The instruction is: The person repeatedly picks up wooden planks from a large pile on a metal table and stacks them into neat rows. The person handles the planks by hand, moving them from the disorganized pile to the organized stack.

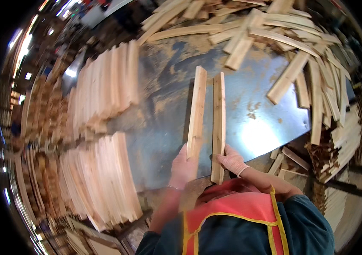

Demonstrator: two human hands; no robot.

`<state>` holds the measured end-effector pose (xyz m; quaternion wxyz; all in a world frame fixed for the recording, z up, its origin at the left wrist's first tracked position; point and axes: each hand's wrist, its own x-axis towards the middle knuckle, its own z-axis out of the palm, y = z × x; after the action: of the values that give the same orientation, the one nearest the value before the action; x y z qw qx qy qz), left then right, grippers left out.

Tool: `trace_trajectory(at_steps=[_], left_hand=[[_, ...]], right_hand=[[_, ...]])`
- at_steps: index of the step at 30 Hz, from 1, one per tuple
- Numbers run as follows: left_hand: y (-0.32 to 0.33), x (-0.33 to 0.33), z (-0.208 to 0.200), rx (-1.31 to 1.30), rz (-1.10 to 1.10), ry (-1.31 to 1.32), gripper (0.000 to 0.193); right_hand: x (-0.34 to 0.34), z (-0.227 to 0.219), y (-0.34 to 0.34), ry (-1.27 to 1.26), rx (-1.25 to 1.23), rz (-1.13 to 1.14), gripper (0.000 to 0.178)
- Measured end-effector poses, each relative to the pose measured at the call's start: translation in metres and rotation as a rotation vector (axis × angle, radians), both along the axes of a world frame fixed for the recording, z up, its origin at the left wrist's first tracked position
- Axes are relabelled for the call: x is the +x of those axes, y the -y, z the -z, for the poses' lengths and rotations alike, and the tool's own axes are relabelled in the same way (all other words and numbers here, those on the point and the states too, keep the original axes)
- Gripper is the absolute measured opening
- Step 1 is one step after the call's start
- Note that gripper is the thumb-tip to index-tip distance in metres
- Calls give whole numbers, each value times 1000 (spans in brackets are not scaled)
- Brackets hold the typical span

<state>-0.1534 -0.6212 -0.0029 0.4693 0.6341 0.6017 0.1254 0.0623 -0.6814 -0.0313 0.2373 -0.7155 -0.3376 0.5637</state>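
Both of my hands wear pale work gloves. My left hand [182, 166] is closed around the near end of a long narrow wooden board [197, 110], and it looks smeared by motion. A second wooden board [219, 117] is gripped near its lower end by my right hand [231, 160], with the thumb across its face. The two boards stand on edge, roughly side by side with a gap between them. They point away from me over a grey metal tabletop [155, 146].
At the left, two neat rows of boards, a far stack [104, 83] and a near stack [100, 180], lie side by side. A loose heap of boards [242, 40] covers the far and right parts of the table. Sawdust patches [191, 44] dot the metal. More wood [344, 140] is piled beyond the right edge.
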Motion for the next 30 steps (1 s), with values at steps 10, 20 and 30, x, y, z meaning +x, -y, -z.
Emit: trace_trajectory(at_steps=[10, 20, 30], left_hand=[[83, -186, 72, 254, -149, -752, 88], [133, -245, -36, 141, -752, 411, 89], [140, -233, -38, 188, -787, -67, 82]], right_hand=[[-126, 24, -21, -209, 28, -175, 71], [-300, 98, -26, 5, 419, -759, 78], [-339, 3, -135, -1171, -207, -420, 71]])
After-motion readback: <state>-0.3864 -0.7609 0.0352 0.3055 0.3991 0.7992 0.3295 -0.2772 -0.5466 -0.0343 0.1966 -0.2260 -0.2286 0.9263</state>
